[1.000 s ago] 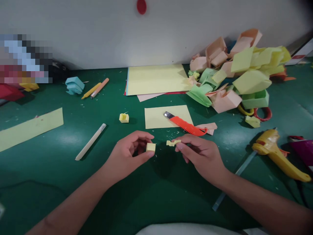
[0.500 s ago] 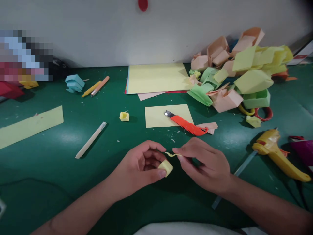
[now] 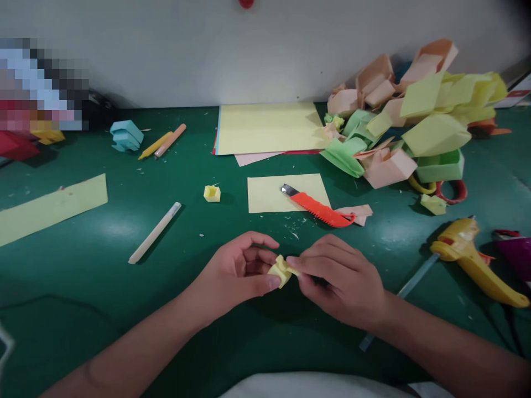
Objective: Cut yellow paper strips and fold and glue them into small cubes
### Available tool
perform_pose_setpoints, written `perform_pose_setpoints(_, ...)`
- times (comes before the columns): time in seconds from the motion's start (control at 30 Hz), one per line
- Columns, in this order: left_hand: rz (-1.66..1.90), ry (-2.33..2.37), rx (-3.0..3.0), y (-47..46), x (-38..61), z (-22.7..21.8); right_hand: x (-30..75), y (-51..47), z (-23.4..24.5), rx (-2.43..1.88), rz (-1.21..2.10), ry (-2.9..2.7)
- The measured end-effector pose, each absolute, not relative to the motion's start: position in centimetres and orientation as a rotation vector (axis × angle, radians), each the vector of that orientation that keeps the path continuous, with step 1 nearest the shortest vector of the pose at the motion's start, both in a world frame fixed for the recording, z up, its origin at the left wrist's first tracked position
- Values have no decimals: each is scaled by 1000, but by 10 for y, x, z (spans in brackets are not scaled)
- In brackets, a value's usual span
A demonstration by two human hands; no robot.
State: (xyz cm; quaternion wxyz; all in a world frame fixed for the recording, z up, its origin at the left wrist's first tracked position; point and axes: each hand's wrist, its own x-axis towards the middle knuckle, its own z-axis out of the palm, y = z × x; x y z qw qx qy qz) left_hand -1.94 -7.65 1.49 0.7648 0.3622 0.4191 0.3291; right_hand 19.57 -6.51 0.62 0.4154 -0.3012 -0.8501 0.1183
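Between thumb and fingers, my left hand (image 3: 244,265) holds a small folded yellow paper box (image 3: 277,275). My right hand (image 3: 342,276) pinches a thin yellow paper strip (image 3: 292,270), whose end touches the box's upper right side. Part of the strip is hidden under my right fingers. Beyond my hands, a red utility knife (image 3: 317,209) lies across a pale yellow paper piece (image 3: 265,194). A second tiny yellow paper box (image 3: 212,194) stands open on the table to the left of that sheet.
A yellow glue gun (image 3: 477,265) with a clear glue stick lies to the right. Folded paper pieces (image 3: 390,166) pile up at the back right, over scissors (image 3: 454,192). Stacked paper sheets (image 3: 269,127) lie at the back; a white stick (image 3: 155,232) and green strip (image 3: 58,207) lie left.
My right hand has moved slightly left, bringing the paper strip from beside the box onto it. The left hand still holds the box. The whole view has shifted slightly.
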Motion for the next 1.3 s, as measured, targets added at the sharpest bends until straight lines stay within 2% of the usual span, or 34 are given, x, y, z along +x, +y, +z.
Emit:
perform_pose_setpoints(0.5,750,893,856,-76,-22,12,202,-62,4,-667,414,-2218)
perform_pose_setpoints(0.93,712,904,898,-76,-24,12,207,-60,2,-632,247,-2353)
perform_pose_setpoints(1.3,674,971,1036,-77,-25,17,211,-56,11,-575,285,-2425)
